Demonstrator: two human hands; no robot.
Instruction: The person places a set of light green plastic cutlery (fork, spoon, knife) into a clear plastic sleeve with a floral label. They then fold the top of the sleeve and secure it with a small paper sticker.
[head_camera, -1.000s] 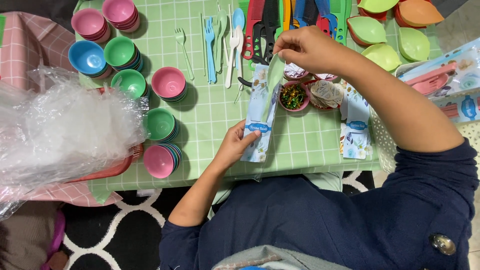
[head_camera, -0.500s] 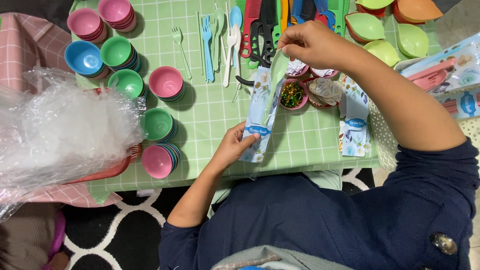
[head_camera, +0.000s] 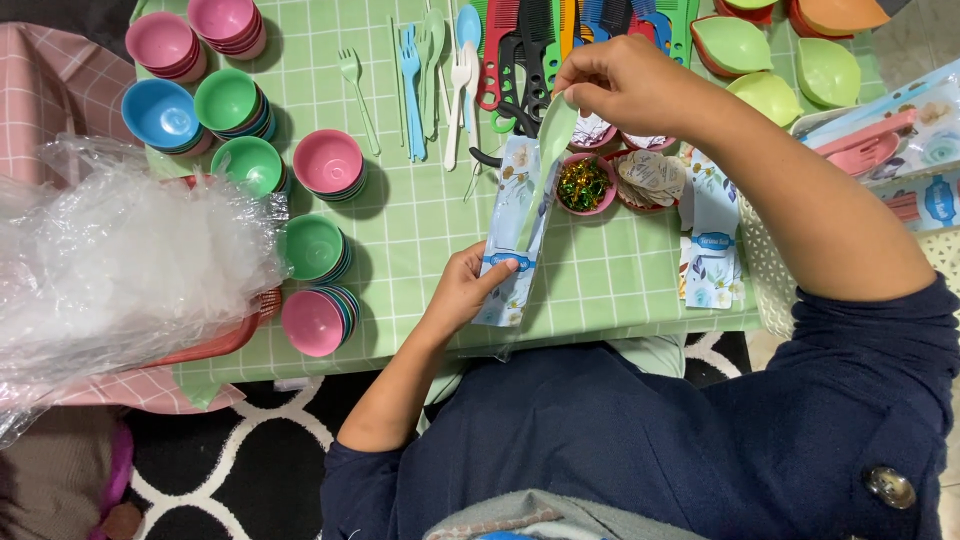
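Note:
My left hand (head_camera: 468, 290) pins the lower end of a long floral paper sleeve (head_camera: 512, 215) that lies on the green checked tablecloth (head_camera: 420, 230). My right hand (head_camera: 625, 85) pinches the bowl end of a pale green plastic spoon (head_camera: 545, 165), whose handle runs down into the sleeve's open top. Just right of the sleeve stand a small pink bowl of shiny green and gold wrapped bits (head_camera: 583, 185) and a bowl of round paper tags (head_camera: 652, 178).
Stacks of pink, blue and green bowls (head_camera: 250, 160) fill the left of the table. Plastic forks and spoons (head_camera: 425, 70) and combs (head_camera: 560, 35) lie along the far edge, leaf-shaped dishes (head_camera: 770, 60) at far right. Crumpled clear plastic (head_camera: 110, 260) covers a tray. More sleeves (head_camera: 712, 235) lie at right.
My right hand has lowered slightly, sliding the green spoon further down into the sleeve. My left hand still holds the sleeve's lower end in place.

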